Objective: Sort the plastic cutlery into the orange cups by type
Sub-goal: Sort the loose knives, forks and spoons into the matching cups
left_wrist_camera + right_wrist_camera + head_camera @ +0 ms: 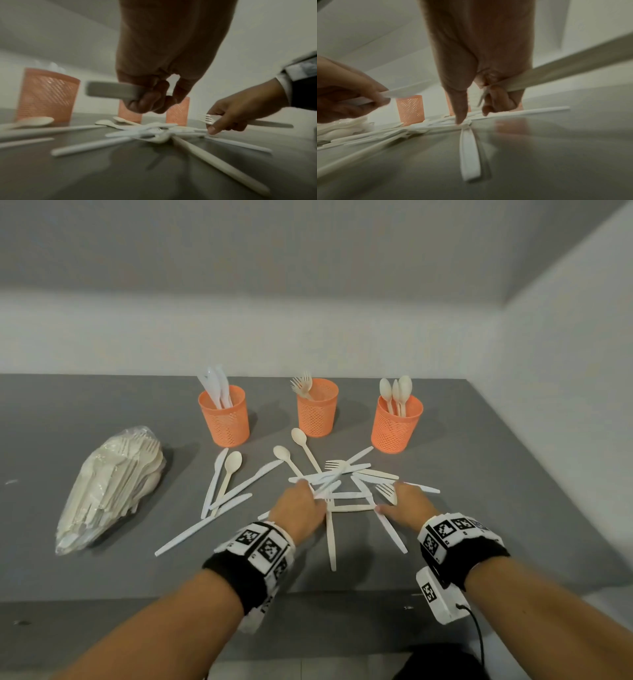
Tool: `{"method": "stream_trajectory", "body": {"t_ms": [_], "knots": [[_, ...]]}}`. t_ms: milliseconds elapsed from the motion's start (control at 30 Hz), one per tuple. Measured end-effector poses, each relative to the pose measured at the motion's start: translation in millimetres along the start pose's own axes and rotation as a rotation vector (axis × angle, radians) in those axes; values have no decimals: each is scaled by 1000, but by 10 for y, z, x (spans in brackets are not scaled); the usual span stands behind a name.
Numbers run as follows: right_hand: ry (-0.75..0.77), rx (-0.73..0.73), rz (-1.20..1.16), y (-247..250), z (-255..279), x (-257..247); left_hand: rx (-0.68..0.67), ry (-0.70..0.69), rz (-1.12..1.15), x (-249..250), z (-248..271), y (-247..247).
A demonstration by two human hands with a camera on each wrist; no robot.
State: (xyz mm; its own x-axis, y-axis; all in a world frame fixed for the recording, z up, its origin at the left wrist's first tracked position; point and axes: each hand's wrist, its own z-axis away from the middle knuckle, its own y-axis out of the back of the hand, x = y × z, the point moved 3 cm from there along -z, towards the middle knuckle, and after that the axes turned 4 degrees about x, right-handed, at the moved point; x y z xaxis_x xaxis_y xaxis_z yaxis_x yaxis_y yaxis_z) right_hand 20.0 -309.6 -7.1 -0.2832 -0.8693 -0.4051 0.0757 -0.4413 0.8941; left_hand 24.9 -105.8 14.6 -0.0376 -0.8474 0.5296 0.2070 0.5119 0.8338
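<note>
Over the near pile of loose cutlery (342, 491), the left hand (299, 508) gripped a white knife (111, 90) and the right hand (407, 505) clasped a fork (208, 119). Best lift each straight up, untangled, toward the far knife cup (226, 419) and fork cup (317, 410).

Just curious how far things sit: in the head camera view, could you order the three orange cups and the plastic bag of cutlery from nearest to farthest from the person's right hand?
From the right hand:
1. Cup of spoons, straight ahead on the right.
2. Cup of forks, middle, farther back.
3. Cup of knives, left of the row.
4. Plastic bag, far left of the table.
</note>
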Motion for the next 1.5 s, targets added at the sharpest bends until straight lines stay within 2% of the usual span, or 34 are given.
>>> {"method": "stream_trajectory", "body": {"t_ms": [100, 200, 433, 600, 700, 767, 833, 933, 1067, 1200, 1300, 1500], "knots": [[-57, -112, 118, -13, 44, 34, -65, -32, -202, 115, -22, -211], [-71, -112, 147, -46, 41, 58, -97, -15, -297, 103, -71, -300], [-60, -193, 214, 46, 71, 170, -116, 109, -265, -102, -168, -253], [52, -223, 154, 227, 9, 208, -117, 218, -185, -235, -203, -161], [93, -178, 54, 333, -169, 163, -141, 268, -104, -230, -280, -189], [96, -130, 70, 376, -288, 152, -114, 323, -53, -236, -326, -241], [113, -99, 99, 385, -362, 145, -68, 365, -112, -229, -359, -285], [148, -47, 8, 352, -424, 94, -24, 404, -229, -174, -394, -306], [174, -85, -12, 225, -552, 64, -49, 357, -316, -84, -461, -281], [118, -76, 78, 173, -652, 138, -69, 332, -209, -80, -479, -257], [151, -118, 166, 205, -630, 188, -86, 299, -161, -106, -454, -255], [163, -187, 232, 272, -559, 382, -179, 213, -250, -77, -403, -196]]}}
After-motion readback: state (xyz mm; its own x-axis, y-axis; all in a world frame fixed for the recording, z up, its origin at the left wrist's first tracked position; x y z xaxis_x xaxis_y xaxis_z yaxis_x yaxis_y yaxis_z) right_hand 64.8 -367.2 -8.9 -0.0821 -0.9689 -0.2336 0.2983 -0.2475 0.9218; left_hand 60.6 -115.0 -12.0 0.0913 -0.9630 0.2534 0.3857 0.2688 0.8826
